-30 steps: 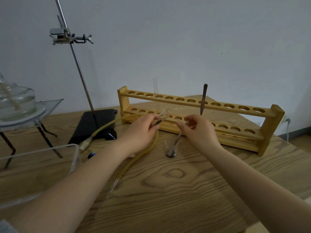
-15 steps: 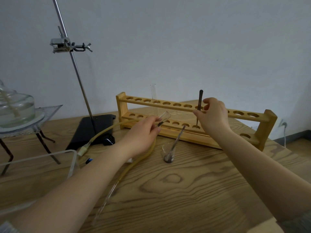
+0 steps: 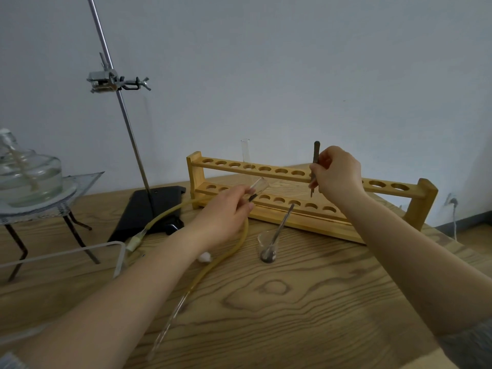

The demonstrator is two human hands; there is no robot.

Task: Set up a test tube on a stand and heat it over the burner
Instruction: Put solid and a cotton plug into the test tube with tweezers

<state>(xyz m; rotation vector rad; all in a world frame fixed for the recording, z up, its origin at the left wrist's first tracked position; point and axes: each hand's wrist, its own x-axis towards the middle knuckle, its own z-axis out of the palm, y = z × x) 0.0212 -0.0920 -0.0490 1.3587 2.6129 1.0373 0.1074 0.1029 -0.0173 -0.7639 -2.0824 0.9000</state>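
My left hand grips a clear test tube, tilted with its open mouth pointing up and right, in front of the wooden tube rack. My right hand pinches a dark, thin metal tool held upright at the rack's top rail, its tip hanging between the two rails. A second test tube stands upright in the rack. The retort stand with its clamp rises at the back left. The glass alcohol burner sits far left on a gauze tripod.
A small beaker with dark powder and a metal spatula leaning in it stands between my hands. A yellow rubber hose with a glass tube end curves under my left wrist, next to a cotton ball. A clear tray lies left.
My right hand let go of the spatula in the beaker, rose to the rack and closed on the dark tool. My left hand kept holding the tube in place.
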